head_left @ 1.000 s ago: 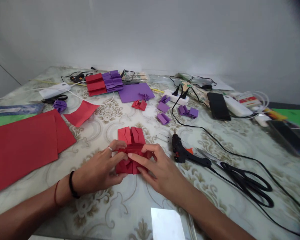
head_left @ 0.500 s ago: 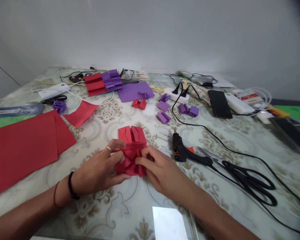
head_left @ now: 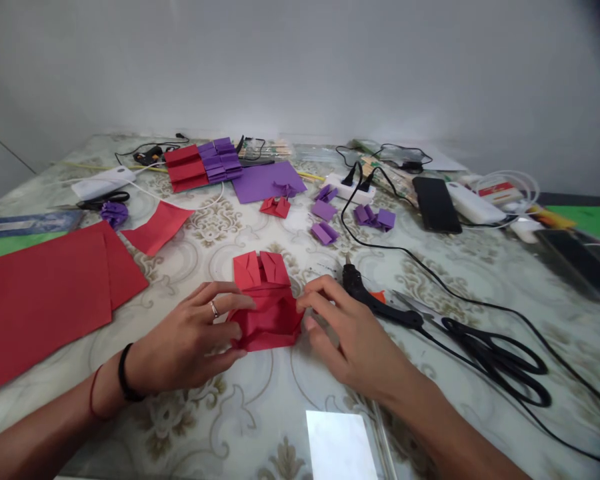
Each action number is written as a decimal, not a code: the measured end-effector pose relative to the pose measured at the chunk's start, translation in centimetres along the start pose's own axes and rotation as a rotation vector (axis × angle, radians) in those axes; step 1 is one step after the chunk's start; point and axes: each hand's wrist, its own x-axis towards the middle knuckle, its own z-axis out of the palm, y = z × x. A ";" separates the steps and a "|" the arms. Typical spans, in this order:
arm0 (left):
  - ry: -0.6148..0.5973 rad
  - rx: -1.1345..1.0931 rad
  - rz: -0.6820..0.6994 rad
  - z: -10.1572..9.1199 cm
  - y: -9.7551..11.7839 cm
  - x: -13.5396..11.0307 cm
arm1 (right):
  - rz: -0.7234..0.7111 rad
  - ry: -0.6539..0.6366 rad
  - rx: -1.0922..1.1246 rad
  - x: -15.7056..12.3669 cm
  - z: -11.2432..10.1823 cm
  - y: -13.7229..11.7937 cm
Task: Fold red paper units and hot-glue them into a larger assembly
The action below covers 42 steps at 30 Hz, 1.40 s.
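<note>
Has a creased red paper piece (head_left: 267,313) lying on the pale, floral-patterned surface (head_left: 260,390), between both hands, near half spread open. Holds its left edge in the bent fingers of the left hand (head_left: 180,343). Meets its right edge with the slightly parted fingers of the right hand (head_left: 355,340); cannot tell whether closed on it. Shows open room on the near side and leftward, up to large flat red sheets (head_left: 45,293). Runs tighter rightward, with a black glue gun (head_left: 375,299) just beside the right hand and black-handled metal scissors (head_left: 485,353) farther out.
</note>
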 end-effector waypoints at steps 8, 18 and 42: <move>-0.057 0.008 0.026 -0.1 0.7 -0.1 | -0.095 -0.035 -0.111 -0.3 0.6 -0.6; -0.145 -0.033 -0.038 -0.3 1.8 0.1 | -0.207 -0.097 0.076 -0.4 0.8 -1.6; -0.094 0.085 -0.062 0.1 2.1 -0.2 | -0.336 0.100 0.062 -0.9 0.7 -2.1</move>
